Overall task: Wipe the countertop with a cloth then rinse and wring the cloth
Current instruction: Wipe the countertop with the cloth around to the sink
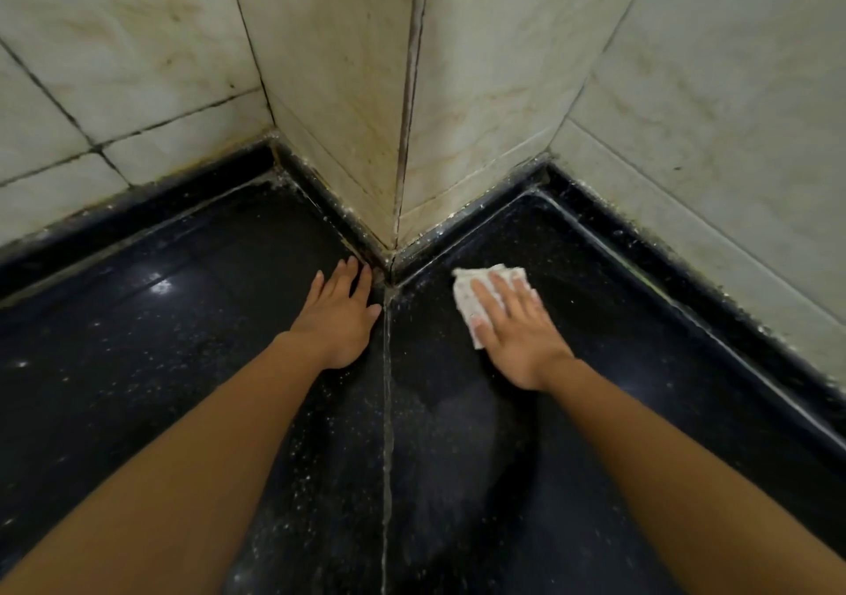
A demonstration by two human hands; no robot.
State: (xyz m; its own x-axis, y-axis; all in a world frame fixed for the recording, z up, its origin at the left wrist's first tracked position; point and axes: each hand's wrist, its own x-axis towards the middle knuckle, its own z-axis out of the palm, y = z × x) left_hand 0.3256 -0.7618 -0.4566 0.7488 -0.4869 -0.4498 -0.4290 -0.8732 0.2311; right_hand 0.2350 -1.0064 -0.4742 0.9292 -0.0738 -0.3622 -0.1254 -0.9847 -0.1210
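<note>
White cloth (463, 297) flat beneath right grip (517, 338)

a home kitchen: black granite countertop (137, 388) meeting stained tiled walls (686, 91).

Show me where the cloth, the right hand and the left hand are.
cloth (466, 294): head view, on its uncovered left part.
right hand (517, 338): head view, on the back of the hand pressing the cloth.
left hand (338, 320): head view, on the back of the hand, flat on the countertop (137, 365).
</note>
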